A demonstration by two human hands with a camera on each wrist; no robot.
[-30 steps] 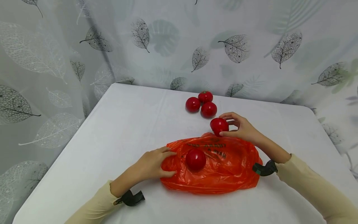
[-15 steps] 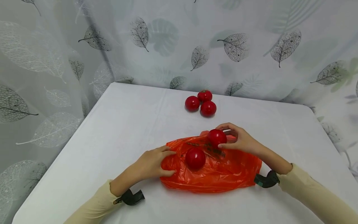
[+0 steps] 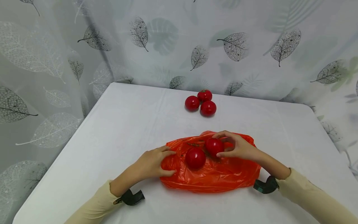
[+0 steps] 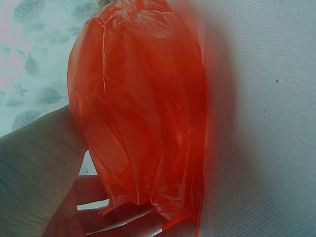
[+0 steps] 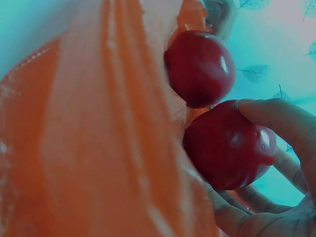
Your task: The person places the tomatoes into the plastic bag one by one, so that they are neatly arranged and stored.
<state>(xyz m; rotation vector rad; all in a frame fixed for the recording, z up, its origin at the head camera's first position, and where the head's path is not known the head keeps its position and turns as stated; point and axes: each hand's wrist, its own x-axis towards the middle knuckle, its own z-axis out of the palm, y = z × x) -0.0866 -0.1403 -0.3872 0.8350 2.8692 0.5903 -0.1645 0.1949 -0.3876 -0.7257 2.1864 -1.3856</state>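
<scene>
In the head view, an orange-red plastic bag [image 3: 232, 174] lies spread on the white table, with a red tomato [image 3: 195, 158] resting on it. My right hand [image 3: 237, 147] grips a second tomato [image 3: 214, 147] between thumb and fingers, just behind and right of the first. The right wrist view shows the gripped tomato [image 5: 229, 145] very close to the other tomato [image 5: 200, 68]; part of both is hidden by the raised bag film [image 5: 98, 138]. At the bag's left end my left hand [image 3: 152, 163] holds its side, thumb and fingers curved around it. Film partly covers those fingers [image 4: 118, 219] in the left wrist view.
Three more tomatoes [image 3: 208, 108] sit grouped near the table's back edge. A leaf-printed curtain [image 3: 167, 46] hangs behind and along the left of the white table [image 3: 134, 124]. Each wrist carries a black camera mount [image 3: 132, 197].
My right hand has brought its tomato forward and down from the bag's rear edge to beside the tomato on the bag. The left hand stays in place.
</scene>
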